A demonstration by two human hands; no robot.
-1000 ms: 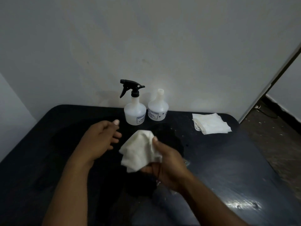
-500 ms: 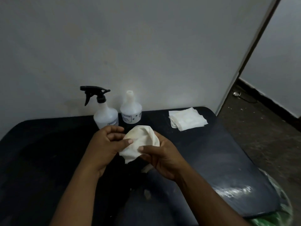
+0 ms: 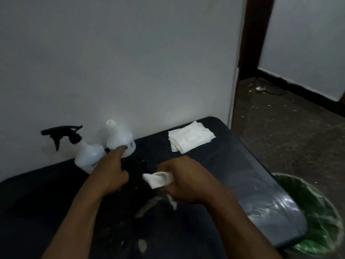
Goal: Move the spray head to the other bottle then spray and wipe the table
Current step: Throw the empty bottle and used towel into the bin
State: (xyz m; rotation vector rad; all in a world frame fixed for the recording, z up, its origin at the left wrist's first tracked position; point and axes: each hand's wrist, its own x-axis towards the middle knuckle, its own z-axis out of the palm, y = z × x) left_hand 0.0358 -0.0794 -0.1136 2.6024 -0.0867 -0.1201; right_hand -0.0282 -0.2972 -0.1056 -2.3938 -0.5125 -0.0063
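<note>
Two white bottles stand against the wall at the back of the dark table (image 3: 233, 165). The left bottle (image 3: 87, 156) carries the black spray head (image 3: 63, 133). The right bottle (image 3: 117, 135) has a bare open neck. My right hand (image 3: 186, 178) is shut on a crumpled white wipe (image 3: 158, 179) above the table's middle. Just in front of the bottles is my left hand (image 3: 110, 172), loosely curled with one finger stretched out and nothing in it.
A stack of folded white wipes (image 3: 190, 136) lies at the table's back right corner. A bin with a green liner (image 3: 317, 212) stands on the floor beside the table's right edge. The wall runs close behind the bottles. Wet streaks shine on the tabletop.
The view has swung right, bringing the bin into sight. My left hand let go of the wipe and moved back toward the bottles. My right hand squeezed the wipe into a tighter wad.
</note>
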